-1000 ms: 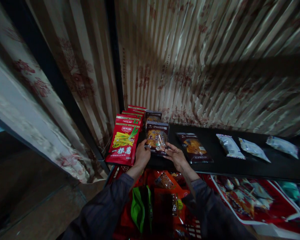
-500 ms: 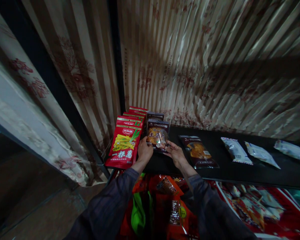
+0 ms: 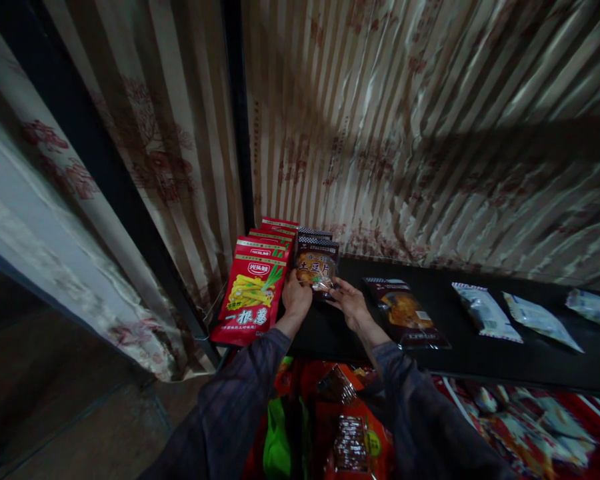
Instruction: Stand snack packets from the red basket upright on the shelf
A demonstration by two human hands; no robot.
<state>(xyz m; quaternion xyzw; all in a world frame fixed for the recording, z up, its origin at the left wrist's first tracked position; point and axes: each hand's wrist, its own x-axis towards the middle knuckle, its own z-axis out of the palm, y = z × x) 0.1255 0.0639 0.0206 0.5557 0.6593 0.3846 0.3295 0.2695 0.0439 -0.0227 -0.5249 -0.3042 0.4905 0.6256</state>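
Observation:
A dark brown snack bag [image 3: 316,263] with a clear window and checkered top leans against another like it on the black shelf [image 3: 340,333]. My left hand [image 3: 296,298] grips its lower left edge, with fingers partly behind the bag. At its lower right corner, my right hand [image 3: 351,303] touches the bag with thumb and fingers bent. Several red snack bags [image 3: 253,293] stand in an overlapping row just left of my left hand. Right of my right hand, one more brown bag [image 3: 405,312] lies flat.
Several white packets [image 3: 486,312] lie on the shelf farther right. Below its front edge are orange-red packages [image 3: 353,440] and a green one [image 3: 277,440]. A dark post [image 3: 239,113] and patterned curtain [image 3: 405,133] stand behind.
The brown bag sits slightly farther back against the one behind it, which shows less now. Both hands remain at its lower corners. The view has shifted slightly.

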